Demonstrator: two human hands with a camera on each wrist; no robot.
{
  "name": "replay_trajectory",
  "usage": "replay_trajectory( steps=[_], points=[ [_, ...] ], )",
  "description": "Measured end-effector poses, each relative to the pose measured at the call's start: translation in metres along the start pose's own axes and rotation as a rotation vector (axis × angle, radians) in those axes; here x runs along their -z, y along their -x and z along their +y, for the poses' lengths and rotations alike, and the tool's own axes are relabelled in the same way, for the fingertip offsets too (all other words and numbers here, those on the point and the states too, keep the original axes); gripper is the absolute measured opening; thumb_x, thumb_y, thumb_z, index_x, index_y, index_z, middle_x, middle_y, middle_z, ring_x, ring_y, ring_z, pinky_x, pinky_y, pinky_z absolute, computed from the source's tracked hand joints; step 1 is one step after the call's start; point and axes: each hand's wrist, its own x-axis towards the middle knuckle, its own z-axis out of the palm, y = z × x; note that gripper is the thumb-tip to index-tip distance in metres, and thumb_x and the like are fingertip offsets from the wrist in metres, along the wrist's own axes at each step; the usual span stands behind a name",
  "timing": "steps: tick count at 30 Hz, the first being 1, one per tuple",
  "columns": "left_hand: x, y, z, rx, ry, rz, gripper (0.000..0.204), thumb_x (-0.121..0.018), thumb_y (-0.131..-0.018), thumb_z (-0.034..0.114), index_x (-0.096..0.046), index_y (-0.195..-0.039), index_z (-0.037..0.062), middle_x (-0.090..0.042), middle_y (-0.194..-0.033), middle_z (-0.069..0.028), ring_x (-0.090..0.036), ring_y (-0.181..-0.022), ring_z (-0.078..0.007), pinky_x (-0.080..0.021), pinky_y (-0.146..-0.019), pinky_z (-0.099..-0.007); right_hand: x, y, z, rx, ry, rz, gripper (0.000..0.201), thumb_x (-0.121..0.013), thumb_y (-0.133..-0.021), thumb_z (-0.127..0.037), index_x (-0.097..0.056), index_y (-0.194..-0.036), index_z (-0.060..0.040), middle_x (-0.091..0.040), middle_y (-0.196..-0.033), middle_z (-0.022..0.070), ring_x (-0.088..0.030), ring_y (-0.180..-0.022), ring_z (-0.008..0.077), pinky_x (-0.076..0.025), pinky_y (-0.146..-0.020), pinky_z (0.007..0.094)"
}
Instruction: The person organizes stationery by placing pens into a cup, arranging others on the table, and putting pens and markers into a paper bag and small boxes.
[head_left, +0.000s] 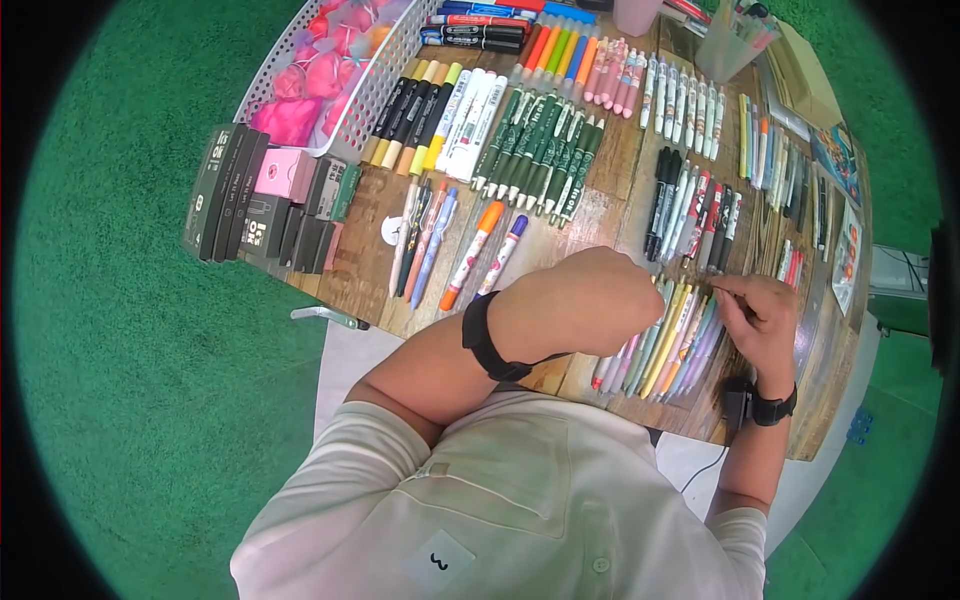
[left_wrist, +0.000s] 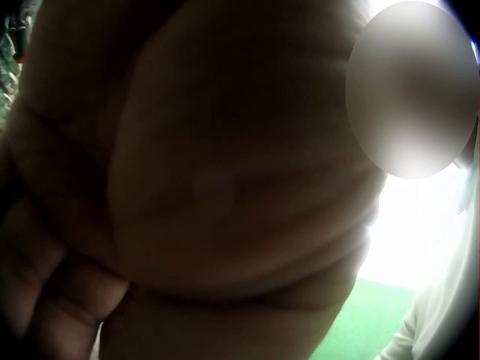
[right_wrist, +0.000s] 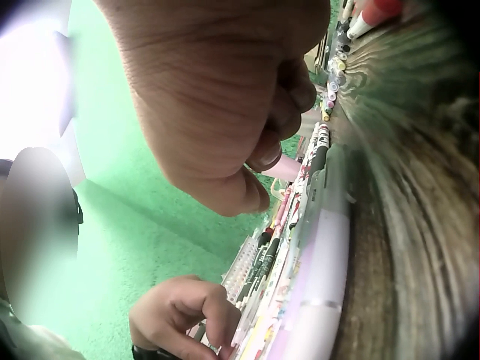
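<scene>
- At the near right of the wooden table [head_left: 365, 280], in the head view, a row of pastel pens [head_left: 672, 345] lies between the two hands. The left hand [head_left: 590, 300] is over the row's left part, its fingers bent down out of sight. The right hand [head_left: 765, 310] is at the right end, loosely bent, thumb apart from forefinger, nothing visible in its hold. Dark green pens [head_left: 540, 150] lie farther left; a white basket [head_left: 385, 70] stands far left.
- In the left wrist view, the shadowed left palm and bent fingers show; I cannot tell whether they hold anything.
- In the right wrist view, the right hand is near a lilac pen [right_wrist: 322, 255].
</scene>
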Motion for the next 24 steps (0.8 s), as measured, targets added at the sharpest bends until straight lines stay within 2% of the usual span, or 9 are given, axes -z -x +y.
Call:
replay_trajectory(
  steps=[2, 6, 9, 11, 15, 17, 24],
  points=[
    [0.0003, 0.0002, 0.0006, -0.007, 0.002, 0.019, 0.008, -0.068, -0.072, 0.003, -0.068, -0.081, 0.0027, -0.069, -0.076, -0.0195, -0.071, -0.076, -0.0403, -0.055, -0.067, -0.0491, 0.0004, -0.0004, -0.0007, -0.006, 0.009, 0.007, 0.01, -0.076, -0.083, -0.006, -0.077, -0.093, -0.0052, -0.066, -0.069, 0.0081, -0.062, -0.058, 0.0201, -0.046, -0.056, 0.0317],
    [0.0042, 0.0011, 0.0031, 0.003, 0.003, -0.005, 0.008, -0.068, -0.072, 0.003, -0.068, -0.08, 0.0024, -0.069, -0.074, -0.0196, -0.071, -0.074, -0.0405, -0.055, -0.065, -0.0491, 0.0, -0.0005, -0.0004, -0.002, 0.003, 0.018, 0.01, -0.076, -0.084, -0.007, -0.077, -0.093, -0.0056, -0.065, -0.068, 0.0076, -0.061, -0.058, 0.0194, -0.045, -0.056, 0.0314],
    [0.0033, 0.002, 0.0031, 0.001, 0.003, 0.011, 0.007, -0.068, -0.073, 0.004, -0.068, -0.08, 0.0024, -0.069, -0.074, -0.0196, -0.071, -0.074, -0.0405, -0.055, -0.065, -0.049, -0.0004, 0.0, 0.0002, -0.026, 0.002, 0.007, 0.01, -0.076, -0.082, -0.006, -0.077, -0.093, -0.0067, -0.072, -0.077, 0.0092, -0.064, -0.06, 0.0242, -0.048, -0.058, 0.034],
    [0.0033, 0.0014, 0.0031, -0.006, 0.001, 0.025, 0.006, -0.068, -0.073, 0.004, -0.068, -0.079, 0.0024, -0.069, -0.074, -0.0196, -0.071, -0.074, -0.0405, -0.055, -0.064, -0.049, -0.0018, -0.0005, 0.001, 0.017, -0.005, 0.037, 0.009, -0.076, -0.084, -0.006, -0.077, -0.093, -0.0058, -0.064, -0.066, 0.0068, -0.06, -0.056, 0.0192, -0.045, -0.055, 0.0314],
    [0.0025, 0.0014, 0.0021, -0.005, -0.005, 0.021, 0.005, -0.067, -0.075, 0.005, -0.068, -0.08, 0.0026, -0.069, -0.074, -0.0193, -0.071, -0.074, -0.0402, -0.055, -0.065, -0.0489, -0.0017, 0.0002, 0.0018, 0.025, -0.005, 0.04, 0.009, -0.076, -0.083, -0.006, -0.077, -0.093, -0.0056, -0.064, -0.066, 0.0067, -0.06, -0.056, 0.0193, -0.045, -0.055, 0.0315],
    [0.0015, 0.0016, 0.0016, -0.013, -0.004, 0.036, 0.005, -0.067, -0.075, 0.005, -0.068, -0.079, 0.0027, -0.069, -0.074, -0.0191, -0.071, -0.074, -0.04, -0.055, -0.065, -0.0489, -0.0002, 0.0008, 0.001, -0.016, 0.009, 0.008, 0.01, -0.077, -0.082, -0.006, -0.077, -0.092, -0.0074, -0.072, -0.077, 0.0091, -0.065, -0.062, 0.025, -0.049, -0.059, 0.0347],
    [-0.0033, 0.0007, 0.0001, -0.035, -0.006, 0.055, 0.007, -0.067, -0.077, 0.006, -0.066, -0.083, 0.0023, -0.069, -0.075, -0.0186, -0.07, -0.074, -0.04, -0.055, -0.065, -0.0494, -0.0007, 0.001, 0.0027, -0.022, 0.006, 0.014, 0.01, -0.077, -0.082, -0.006, -0.077, -0.091, -0.0074, -0.072, -0.077, 0.0091, -0.066, -0.062, 0.0249, -0.049, -0.06, 0.035]
  ],
)
